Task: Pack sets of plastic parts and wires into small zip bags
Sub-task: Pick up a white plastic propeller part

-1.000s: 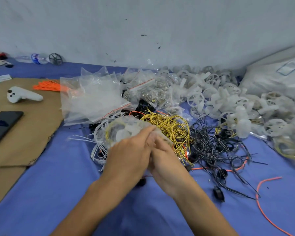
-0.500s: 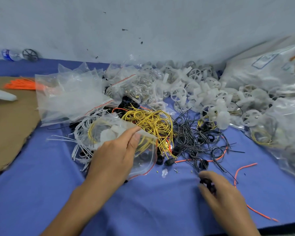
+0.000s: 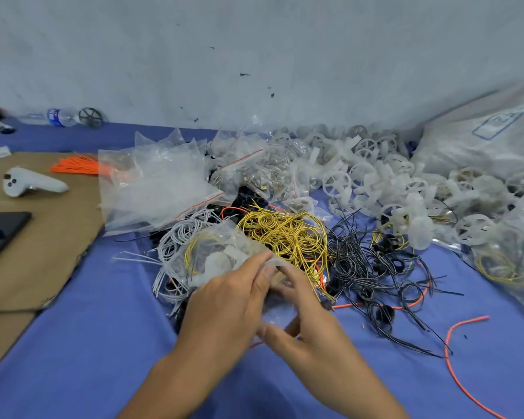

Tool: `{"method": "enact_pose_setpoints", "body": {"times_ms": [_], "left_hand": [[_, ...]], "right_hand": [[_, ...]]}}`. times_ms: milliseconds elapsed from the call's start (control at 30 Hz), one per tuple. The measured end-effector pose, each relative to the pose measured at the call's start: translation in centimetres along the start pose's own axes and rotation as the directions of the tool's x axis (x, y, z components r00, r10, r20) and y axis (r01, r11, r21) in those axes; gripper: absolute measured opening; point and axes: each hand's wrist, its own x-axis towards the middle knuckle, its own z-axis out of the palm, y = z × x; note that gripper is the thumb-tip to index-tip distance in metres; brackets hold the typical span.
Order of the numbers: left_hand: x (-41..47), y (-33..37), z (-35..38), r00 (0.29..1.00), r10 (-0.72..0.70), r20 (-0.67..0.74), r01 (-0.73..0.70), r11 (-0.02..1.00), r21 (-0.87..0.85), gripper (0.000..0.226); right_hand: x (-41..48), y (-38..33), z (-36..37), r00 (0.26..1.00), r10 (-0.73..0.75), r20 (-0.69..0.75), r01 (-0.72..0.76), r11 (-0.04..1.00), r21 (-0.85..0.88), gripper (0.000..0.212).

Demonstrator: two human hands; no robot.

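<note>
Grey wall (image 3: pixel 254 55) at back, blue cloth (image 3: pixel 88 343) over the whole work surface. Cardboard (image 3: pixel 43 243) lies on the cloth at left. White sack (image 3: pixel 481 146) leans at the far right. A heap of white plastic parts (image 3: pixel 375 182), wheel-shaped, runs along the wall from centre to right. Packed bags (image 3: pixel 502 261) with yellow wire inside lie at the right edge. A pile of empty bags (image 3: pixel 158 189) sits left of centre, partly on the cardboard edge. Black wires (image 3: pixel 363 261) are tangled right of centre, yellow wires (image 3: pixel 285 234) just beside them at centre, white wires (image 3: pixel 176 246) to the left of those.

Left hand (image 3: pixel 227 303) and right hand (image 3: pixel 309 322) meet in front of the wire piles. Both grip one zip bag (image 3: pixel 218 255): the left pinches its edge between thumb and fingers, the right has fingers curled on the near end, thumb under. The bag is held just above the white and yellow wires and has a yellow wire and white parts inside.

Phone (image 3: pixel 0 234) and white controller (image 3: pixel 28 182) rest on the cardboard, with an orange wire bundle (image 3: pixel 76 166) at its far edge. A loose orange wire (image 3: pixel 472 320) lies on the cloth at right. Bottle (image 3: pixel 58 117) and black wheel (image 3: pixel 90 117) are by the wall, far left.
</note>
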Motion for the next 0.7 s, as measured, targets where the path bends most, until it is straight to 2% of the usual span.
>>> {"method": "enact_pose_setpoints", "body": {"times_ms": [67,133,200,300,367,433,533,700], "left_hand": [[0.3,-0.2,-0.4,0.999,-0.003,-0.046,0.001,1.000,-0.030,0.056],[0.5,-0.4,-0.5,0.998,0.001,-0.068,-0.003,0.999,-0.041,0.056],[0.5,-0.2,-0.4,0.998,0.002,-0.061,-0.004,0.999,-0.042,0.055],[0.2,0.1,0.0,1.000,-0.002,-0.031,0.001,0.999,-0.040,0.055],[0.0,0.0,0.0,1.000,-0.007,-0.020,0.006,0.999,-0.040,0.057],[-0.1,0.0,-0.2,1.000,-0.022,-0.008,0.022,0.998,-0.067,0.057],[-0.2,0.1,-0.6,0.999,-0.045,0.007,0.045,0.995,-0.086,0.057],[-0.3,0.8,-1.3,0.994,-0.090,0.055,0.095,0.990,-0.107,0.049]], "right_hand": [[-0.1,0.4,0.7,0.997,0.048,0.062,-0.051,0.998,0.041,0.091],[-0.3,0.8,1.1,0.993,0.086,0.078,-0.087,0.996,0.016,0.089],[-0.5,0.8,1.0,0.993,0.076,0.088,-0.074,0.997,-0.025,0.077],[-1.1,0.5,0.0,0.995,0.061,0.077,-0.061,0.998,0.001,0.040],[-1.1,0.5,-1.5,0.998,0.066,-0.001,-0.066,0.992,0.109,0.023],[-0.4,0.9,-3.6,0.991,0.036,-0.132,-0.018,0.991,0.135,0.018],[2.8,1.9,-7.1,0.958,0.007,-0.286,-0.010,1.000,-0.008,0.019],[12.8,4.5,-10.7,0.966,0.015,-0.257,-0.098,0.945,-0.313,0.014]]}}
